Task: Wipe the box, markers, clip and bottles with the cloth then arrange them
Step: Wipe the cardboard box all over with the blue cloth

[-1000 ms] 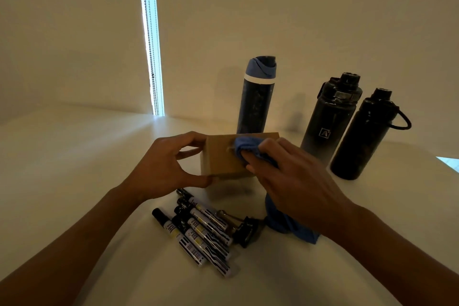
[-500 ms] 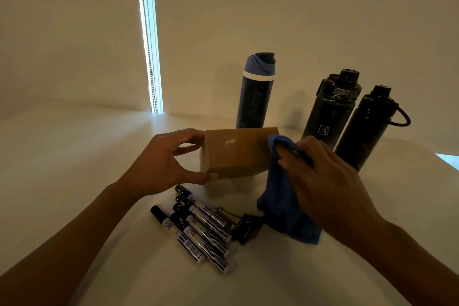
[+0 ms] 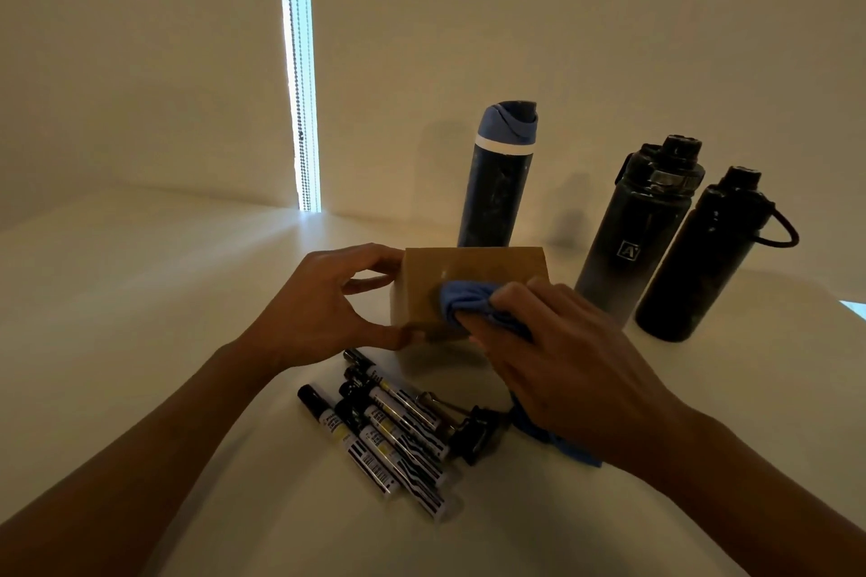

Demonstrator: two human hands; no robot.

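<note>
Blue cloth (image 3: 473,302) is bunched under the right hand's (image 3: 562,356) curled fingers (image 3: 511,295) and pressed to the box's (image 3: 473,276) near face. The left hand (image 3: 314,309) pinches the box's left end, thumb below and fingers above, seemingly to steady it against the rubbing. The box's long side runs left to right, above the tabletop (image 3: 140,295). Markers (image 3: 389,431) and clip (image 3: 473,429) lie just beneath; three bottles (image 3: 496,183) stand behind.

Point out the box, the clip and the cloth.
box (image 3: 473,269): head view, on its bare brown front face above the cloth.
clip (image 3: 478,433): head view, on its black body right of the markers.
cloth (image 3: 461,300): head view, on the bunched blue part pressed against the box.
</note>
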